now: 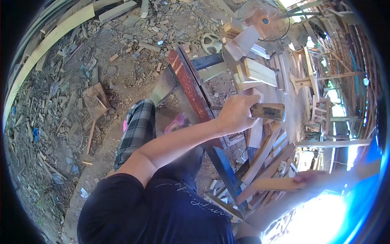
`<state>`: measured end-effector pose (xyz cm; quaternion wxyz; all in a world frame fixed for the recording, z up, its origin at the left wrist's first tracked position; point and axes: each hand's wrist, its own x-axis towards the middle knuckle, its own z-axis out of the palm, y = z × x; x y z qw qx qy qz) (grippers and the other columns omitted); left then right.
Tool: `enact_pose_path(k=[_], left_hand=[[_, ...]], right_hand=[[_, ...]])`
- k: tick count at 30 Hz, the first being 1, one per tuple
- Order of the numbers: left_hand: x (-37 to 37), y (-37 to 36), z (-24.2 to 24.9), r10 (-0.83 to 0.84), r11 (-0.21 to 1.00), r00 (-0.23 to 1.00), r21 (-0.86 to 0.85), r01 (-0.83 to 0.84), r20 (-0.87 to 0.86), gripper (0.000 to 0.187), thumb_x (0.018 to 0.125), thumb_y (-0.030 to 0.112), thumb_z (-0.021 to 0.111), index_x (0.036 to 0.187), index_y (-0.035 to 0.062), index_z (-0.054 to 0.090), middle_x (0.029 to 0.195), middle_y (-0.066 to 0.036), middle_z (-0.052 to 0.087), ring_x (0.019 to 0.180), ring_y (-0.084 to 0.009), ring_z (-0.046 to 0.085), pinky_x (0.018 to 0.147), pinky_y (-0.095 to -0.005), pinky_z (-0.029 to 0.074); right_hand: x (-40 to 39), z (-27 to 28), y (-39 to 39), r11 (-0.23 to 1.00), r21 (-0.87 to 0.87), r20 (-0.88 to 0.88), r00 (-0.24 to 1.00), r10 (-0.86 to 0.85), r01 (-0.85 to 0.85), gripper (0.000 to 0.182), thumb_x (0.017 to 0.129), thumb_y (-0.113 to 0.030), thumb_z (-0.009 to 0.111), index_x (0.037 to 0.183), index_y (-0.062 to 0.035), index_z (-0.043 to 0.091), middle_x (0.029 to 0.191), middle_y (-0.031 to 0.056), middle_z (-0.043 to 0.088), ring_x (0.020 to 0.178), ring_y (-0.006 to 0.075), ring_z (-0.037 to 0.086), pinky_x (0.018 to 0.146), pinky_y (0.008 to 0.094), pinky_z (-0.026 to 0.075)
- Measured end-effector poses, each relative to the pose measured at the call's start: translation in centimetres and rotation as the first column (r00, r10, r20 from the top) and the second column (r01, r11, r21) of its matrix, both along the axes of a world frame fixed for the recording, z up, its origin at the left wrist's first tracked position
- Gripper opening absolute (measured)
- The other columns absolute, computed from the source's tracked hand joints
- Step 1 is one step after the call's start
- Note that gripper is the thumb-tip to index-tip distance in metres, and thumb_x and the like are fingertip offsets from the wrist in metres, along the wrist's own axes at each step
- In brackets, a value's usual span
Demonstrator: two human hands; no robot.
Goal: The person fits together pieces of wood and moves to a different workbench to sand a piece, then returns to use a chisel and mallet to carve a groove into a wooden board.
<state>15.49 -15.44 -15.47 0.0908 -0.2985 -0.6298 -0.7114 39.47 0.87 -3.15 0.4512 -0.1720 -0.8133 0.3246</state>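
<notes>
Gripping the wood-handled tool [268, 112] in left hand [237, 114], fingers closed round it, thick butt out on the right side of the fist, thin dark shank out on the left, towards the red-brown timber [189, 77]. Clamping the wooden bar [276, 184] in right hand [310, 177], near its right end; blurred, so can't tell exact finger placement. Holding that bar above the long wood pieces [264, 156], well apart from the left hand. Can't tell whether the shank touches the timber. Find the red-brown timber near the left edge of the surface [271, 94], slanting from far left down to near right, with a dark lengthwise groove along it. See a dark leg [223, 168] slanting down from its near end. Note pale wood blocks [260, 73] piled towards the far end of the surface, and a round fan [264, 20] just beyond that end. Spot wood offcuts [154, 30] scattered over the dirt floor [122, 53] to the left.
</notes>
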Motion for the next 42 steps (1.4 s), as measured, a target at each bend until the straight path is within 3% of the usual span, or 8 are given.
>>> enact_pose_path(k=[8, 12, 16, 20, 25, 29, 35, 42], left_hand=[[-0.6, -0.1, -0.2, 0.036, 0.999, 0.999, 0.022, -0.037, 0.015, 0.022, 0.067, 0.008, 0.074, 0.079, 0.0047, 0.057, 0.064, -0.017, 0.059, 0.063, -0.0375, 0.062, 0.055, -0.0418, 0.046], [-0.6, 0.1, -0.2, 0.008, 1.000, 1.000, 0.009, -0.008, 0.001, 0.022, 0.066, 0.008, 0.073, 0.080, 0.0045, 0.057, 0.066, -0.017, 0.060, 0.064, -0.0378, 0.062, 0.056, -0.0417, 0.047], [-0.6, 0.1, -0.2, 0.028, 0.999, 1.000, 0.042, -0.028, 0.012, 0.022, 0.066, 0.007, 0.073, 0.081, 0.0045, 0.056, 0.066, -0.016, 0.060, 0.065, -0.0373, 0.063, 0.056, -0.0412, 0.047], [-0.8, -0.3, -0.2, 0.071, 0.997, 0.997, -0.009, -0.071, -0.041, 0.022, 0.067, 0.007, 0.073, 0.081, 0.0046, 0.057, 0.065, -0.016, 0.060, 0.064, -0.0369, 0.063, 0.057, -0.0412, 0.048], [-0.8, -0.1, -0.2, 0.040, 0.998, 0.999, -0.045, -0.041, -0.021, 0.021, 0.068, 0.008, 0.073, 0.081, 0.0054, 0.057, 0.065, -0.015, 0.060, 0.062, -0.0356, 0.063, 0.057, -0.0418, 0.048], [-0.8, -0.2, -0.1, 0.060, 0.998, 0.998, -0.025, -0.060, -0.013, 0.021, 0.068, 0.008, 0.074, 0.081, 0.0062, 0.057, 0.064, -0.015, 0.060, 0.061, -0.0351, 0.063, 0.056, -0.0419, 0.048], [-0.5, 0.0, -0.5, 0.070, 0.996, 0.997, -0.044, -0.072, -0.040, 0.021, 0.067, 0.010, 0.074, 0.080, 0.0070, 0.057, 0.064, -0.015, 0.060, 0.062, -0.0345, 0.063, 0.056, -0.0419, 0.048], [-1.0, 0.3, -0.5, 0.115, 0.993, 0.993, -0.013, -0.116, -0.021, 0.024, 0.066, 0.011, 0.074, 0.082, 0.0068, 0.058, 0.068, -0.015, 0.061, 0.067, -0.0366, 0.064, 0.057, -0.0429, 0.049]], right_hand=[[-2.9, -4.4, -4.0, 0.988, -0.089, 0.451, 0.890, -0.070, 0.123, 0.069, 0.069, -0.017, 0.079, 0.126, 0.0041, 0.047, 0.094, 0.0086, 0.057, 0.077, 0.0136, 0.057, 0.072, 0.0283, 0.049], [-1.3, -0.7, -3.1, 1.000, -0.002, -0.072, 0.997, -0.005, 0.005, 0.043, 0.084, -0.008, 0.059, 0.123, 0.0053, 0.046, 0.082, 0.0056, 0.055, 0.056, 0.0141, 0.053, 0.068, 0.0272, 0.048], [-7.9, -5.6, -7.4, 0.687, -0.419, -0.143, 0.704, -0.696, 0.594, 0.043, 0.081, -0.010, 0.064, 0.120, 0.0015, 0.049, 0.080, 0.0040, 0.052, 0.068, 0.0155, 0.054, 0.069, 0.0330, 0.049], [-4.0, -4.5, -5.3, 0.994, -0.105, 0.352, 0.935, 0.037, 0.001, 0.054, 0.073, -0.014, 0.075, 0.119, -0.0025, 0.049, 0.083, 0.0040, 0.053, 0.068, 0.0134, 0.055, 0.063, 0.0290, 0.048], [-3.0, 0.4, -5.6, 0.988, -0.156, -0.073, 0.997, -0.027, 0.015, 0.059, 0.076, -0.016, 0.072, 0.123, 0.0070, 0.045, 0.095, 0.0132, 0.059, 0.069, 0.0203, 0.061, 0.068, 0.0298, 0.051], [-4.3, -1.0, -7.9, 0.992, 0.123, 0.741, 0.661, -0.119, 0.041, 0.082, 0.073, -0.017, 0.076, 0.139, 0.0081, 0.034, 0.126, 0.0234, 0.049, 0.120, 0.0306, 0.048, 0.098, 0.0408, 0.041], [-0.3, 2.8, -5.2, 0.988, 0.074, 0.033, 0.990, -0.137, 0.134, 0.050, 0.077, -0.006, 0.074, 0.120, 0.0036, 0.048, 0.081, 0.0041, 0.053, 0.063, 0.0124, 0.052, 0.057, 0.0250, 0.044], [-3.1, -4.5, -5.8, 0.999, -0.024, 0.582, 0.813, -0.005, 0.023, 0.069, 0.075, -0.007, 0.076, 0.132, 0.0050, 0.038, 0.088, 0.0059, 0.059, 0.066, 0.0113, 0.055, 0.054, 0.0250, 0.047]])
